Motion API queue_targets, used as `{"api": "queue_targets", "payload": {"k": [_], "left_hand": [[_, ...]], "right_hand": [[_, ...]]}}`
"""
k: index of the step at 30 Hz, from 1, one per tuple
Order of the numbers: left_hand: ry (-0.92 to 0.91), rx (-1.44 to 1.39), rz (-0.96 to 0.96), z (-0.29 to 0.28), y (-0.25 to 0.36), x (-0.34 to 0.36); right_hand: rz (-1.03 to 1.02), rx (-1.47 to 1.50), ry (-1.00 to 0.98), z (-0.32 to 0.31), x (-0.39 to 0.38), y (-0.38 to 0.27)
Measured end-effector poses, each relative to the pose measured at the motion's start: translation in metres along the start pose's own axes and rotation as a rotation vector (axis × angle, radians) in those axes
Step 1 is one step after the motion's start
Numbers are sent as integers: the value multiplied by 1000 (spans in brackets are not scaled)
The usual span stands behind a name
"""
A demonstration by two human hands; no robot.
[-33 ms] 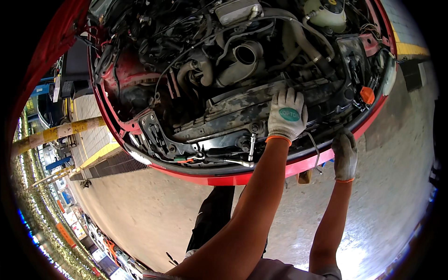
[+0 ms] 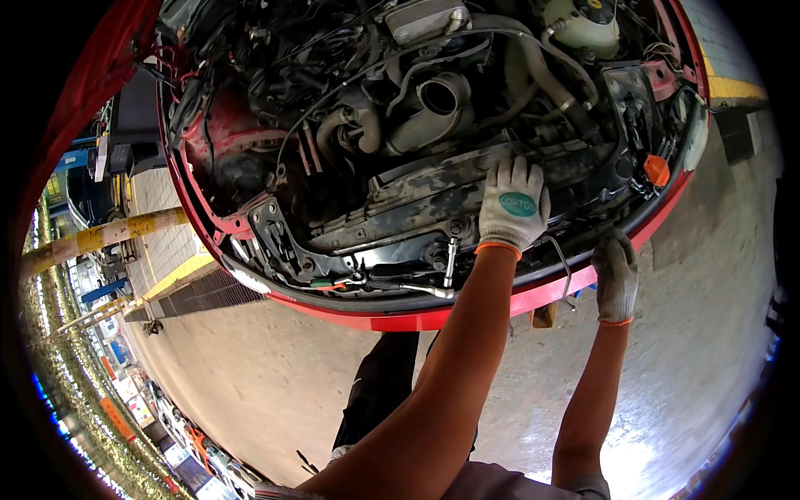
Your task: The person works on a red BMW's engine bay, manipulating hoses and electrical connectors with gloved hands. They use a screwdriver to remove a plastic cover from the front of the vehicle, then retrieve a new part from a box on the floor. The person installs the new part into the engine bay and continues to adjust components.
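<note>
Both hands wear pale work gloves. My left hand (image 2: pixel 512 208) lies palm down on the dark panel (image 2: pixel 417 192) along the front of the engine bay, fingers spread slightly. My right hand (image 2: pixel 615 279) is at the red bumper's (image 2: pixel 375 317) dark upper edge, fingers curled over it. Between the hands, a bent metal rod (image 2: pixel 565 271) hangs over that edge. Left of my left hand, a chrome socket tool (image 2: pixel 449 262) stands near a bolt, beside a ratchet (image 2: pixel 429 288) lying along the front edge. An orange-handled tool (image 2: pixel 329 285) lies farther left.
The open engine bay has hoses (image 2: pixel 546 79), a coolant reservoir (image 2: pixel 582 29) and an orange plastic piece (image 2: pixel 656 169). A red panel (image 2: pixel 83 83) rises at left. A yellow striped bar (image 2: pixel 108 236), concrete floor (image 2: pixel 233 358) and workshop clutter surround the car. My legs show below the bumper.
</note>
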State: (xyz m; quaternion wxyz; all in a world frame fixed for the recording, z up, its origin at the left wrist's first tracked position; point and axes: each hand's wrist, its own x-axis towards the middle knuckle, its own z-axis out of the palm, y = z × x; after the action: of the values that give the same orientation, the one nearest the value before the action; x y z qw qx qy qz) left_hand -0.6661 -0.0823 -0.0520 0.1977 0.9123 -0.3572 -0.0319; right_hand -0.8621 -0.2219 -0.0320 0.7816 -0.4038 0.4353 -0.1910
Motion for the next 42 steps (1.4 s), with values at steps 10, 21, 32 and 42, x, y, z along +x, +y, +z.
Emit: {"api": "queue_targets", "payload": {"k": [10,21,32,42], "left_hand": [[18,-34,7,0,-1,0],[0,-5,6,1,-2,-1],[133,62,83,11,3,0],[-233,-77,180,-9,-44,24]], "right_hand": [[17,-74,9,9,-1,-4],[36,165,-51,14,-33,13],[43,380,-57,9,-167,69],[224,303,386,26,-285,141]]}}
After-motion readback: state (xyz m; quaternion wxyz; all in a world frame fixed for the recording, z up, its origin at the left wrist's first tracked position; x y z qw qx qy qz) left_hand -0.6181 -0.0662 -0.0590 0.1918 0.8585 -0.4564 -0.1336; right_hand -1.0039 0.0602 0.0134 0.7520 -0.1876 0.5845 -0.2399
